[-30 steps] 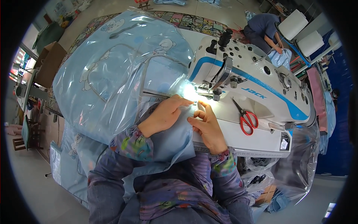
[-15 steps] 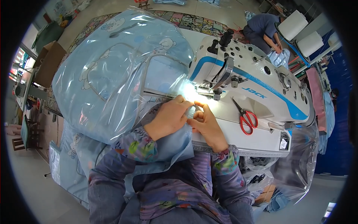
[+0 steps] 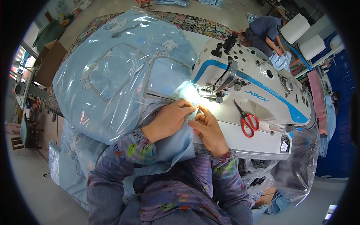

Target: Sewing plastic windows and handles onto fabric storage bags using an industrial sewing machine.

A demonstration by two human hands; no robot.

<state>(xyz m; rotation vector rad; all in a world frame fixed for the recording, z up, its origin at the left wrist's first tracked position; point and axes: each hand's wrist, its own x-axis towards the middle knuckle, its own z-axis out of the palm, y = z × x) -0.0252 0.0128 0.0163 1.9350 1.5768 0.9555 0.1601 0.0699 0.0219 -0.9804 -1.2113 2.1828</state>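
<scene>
At the front edge of a white and blue sewing machine (image 3: pixel 255 77), both hands pinch the edge of a light blue fabric (image 3: pixel 180 140). My left hand (image 3: pixel 168 119) is closed, thumb and forefinger together on the fabric just below the bright lamp spot. My right hand (image 3: pixel 209 131) is closed on the same edge from the right, its fingers curled, close to the left fingertips. The needle area is washed out by glare. The fabric hangs down over the table edge toward my lap. A large bundle of printed light blue fabric under clear plastic (image 3: pixel 108 78) lies to the left.
Red-handled scissors (image 3: pixel 249 124) lie on the machine bed right of my hands. White thread cones (image 3: pixel 295 27) stand at the upper right. A person (image 3: pixel 264 32) bends over pale fabric behind the machine. Clear plastic bags (image 3: pixel 258 178) hang below the table. A cardboard box (image 3: pixel 49 62) stands far left.
My fingertips have shifted slightly and drawn closer on the fabric edge. The right fingers have moved a little lower. The view has shifted slightly; scissors and bundle stay put.
</scene>
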